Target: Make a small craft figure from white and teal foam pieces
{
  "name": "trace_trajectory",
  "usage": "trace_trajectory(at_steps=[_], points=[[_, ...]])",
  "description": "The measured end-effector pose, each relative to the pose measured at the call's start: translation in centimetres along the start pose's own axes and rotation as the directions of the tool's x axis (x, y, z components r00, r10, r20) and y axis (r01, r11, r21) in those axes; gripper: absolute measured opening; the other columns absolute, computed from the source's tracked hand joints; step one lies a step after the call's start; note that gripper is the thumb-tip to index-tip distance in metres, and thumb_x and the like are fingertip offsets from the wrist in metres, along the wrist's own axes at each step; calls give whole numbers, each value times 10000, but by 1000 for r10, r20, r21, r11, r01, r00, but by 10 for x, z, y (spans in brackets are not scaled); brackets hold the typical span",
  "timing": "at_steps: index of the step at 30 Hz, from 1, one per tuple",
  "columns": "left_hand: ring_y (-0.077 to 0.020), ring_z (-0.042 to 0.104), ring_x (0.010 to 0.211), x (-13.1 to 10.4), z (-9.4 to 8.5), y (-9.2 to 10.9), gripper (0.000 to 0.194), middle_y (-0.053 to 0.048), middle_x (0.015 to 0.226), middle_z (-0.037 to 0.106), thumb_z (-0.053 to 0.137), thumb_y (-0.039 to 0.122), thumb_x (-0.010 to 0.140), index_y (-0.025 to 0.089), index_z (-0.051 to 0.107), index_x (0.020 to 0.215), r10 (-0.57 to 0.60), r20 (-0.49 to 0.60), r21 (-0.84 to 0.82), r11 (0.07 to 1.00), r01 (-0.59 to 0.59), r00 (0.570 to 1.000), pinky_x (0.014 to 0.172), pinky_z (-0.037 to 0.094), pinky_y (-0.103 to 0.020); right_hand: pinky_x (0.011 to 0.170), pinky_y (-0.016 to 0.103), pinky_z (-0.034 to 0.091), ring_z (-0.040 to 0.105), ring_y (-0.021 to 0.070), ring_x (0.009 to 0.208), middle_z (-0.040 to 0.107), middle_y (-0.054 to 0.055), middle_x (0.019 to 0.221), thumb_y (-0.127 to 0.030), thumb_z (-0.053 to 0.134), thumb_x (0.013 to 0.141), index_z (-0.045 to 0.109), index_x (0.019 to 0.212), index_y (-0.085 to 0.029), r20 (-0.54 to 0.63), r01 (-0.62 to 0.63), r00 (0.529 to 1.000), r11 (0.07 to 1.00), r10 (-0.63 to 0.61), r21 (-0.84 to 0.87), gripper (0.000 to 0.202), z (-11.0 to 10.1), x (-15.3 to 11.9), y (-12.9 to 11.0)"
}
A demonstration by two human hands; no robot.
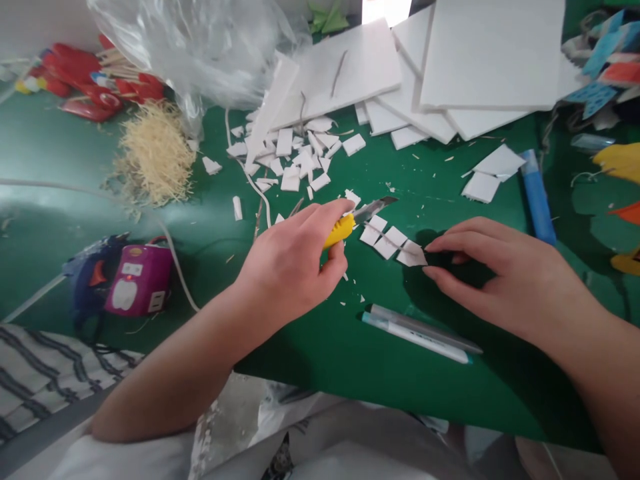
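My left hand (295, 260) is wrapped round a yellow utility knife (340, 231), its blade extended and pointing up to the right. Below the blade, several small white foam pieces (391, 243) lie in a slanting row, joined by a thin dark strand. My right hand (480, 267) pinches the pointed right end of this row between thumb and forefinger. A white marker (420, 339) and a grey pen lie side by side on the green table (325, 360) below the row.
Foam scraps (305, 157) and stacked white boards (490, 53) are at the back. Left are a straw-coloured shred pile (157, 153), a purple power adapter (140, 280) and white cables. A blue tube (538, 200) lies right, near yellow items.
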State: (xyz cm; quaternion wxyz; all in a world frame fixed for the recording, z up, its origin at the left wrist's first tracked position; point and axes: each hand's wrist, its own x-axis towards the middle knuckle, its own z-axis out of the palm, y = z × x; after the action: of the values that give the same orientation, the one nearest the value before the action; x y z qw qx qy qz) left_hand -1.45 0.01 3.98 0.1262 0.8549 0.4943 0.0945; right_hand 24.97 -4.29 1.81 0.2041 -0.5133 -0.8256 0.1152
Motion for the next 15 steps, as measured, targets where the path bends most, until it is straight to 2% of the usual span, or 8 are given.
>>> trace_trajectory(at_steps=[4,7,10,13,15], points=[[-195,754,941,-3,1,2,407,-46,1161,771,570,250,940,211,620,1342,7,-9,45,999,-7,1000,724,562,-262,505,263,514,656,116,597,740,33,939,-249,644,901,695,1007,-230,-64,-51,997,997,47,-51,118,-3,-3,-4],[-178,760,805,-8,0,3,351,-15,999,801,623,268,923,229,657,1270,62,-10,96,994,-61,998,616,512,-234,550,274,517,649,118,613,739,38,949,-198,640,916,691,1028,-241,-152,-86,986,993,74,-75,131,-8,-3,-8],[-158,741,690,-13,2,8,292,19,837,788,569,208,891,227,704,1149,235,-11,75,970,-233,972,565,491,-229,541,277,489,629,114,599,744,45,954,-178,659,913,701,998,-236,-215,-79,975,990,52,-121,111,-10,-2,-8],[-150,687,561,-18,10,17,298,37,691,728,499,178,881,176,722,1079,400,-21,44,916,-399,916,493,477,-263,510,261,480,605,98,553,748,35,942,-189,653,917,717,1001,-225,-145,-65,988,989,46,-132,111,-6,-1,-5],[-147,654,520,-19,17,24,352,42,653,686,490,151,885,111,703,1162,472,-15,50,881,-471,881,475,479,-288,491,246,484,601,90,532,744,26,917,-204,652,917,730,997,-219,-102,-56,994,989,42,-138,113,-3,0,-2]])
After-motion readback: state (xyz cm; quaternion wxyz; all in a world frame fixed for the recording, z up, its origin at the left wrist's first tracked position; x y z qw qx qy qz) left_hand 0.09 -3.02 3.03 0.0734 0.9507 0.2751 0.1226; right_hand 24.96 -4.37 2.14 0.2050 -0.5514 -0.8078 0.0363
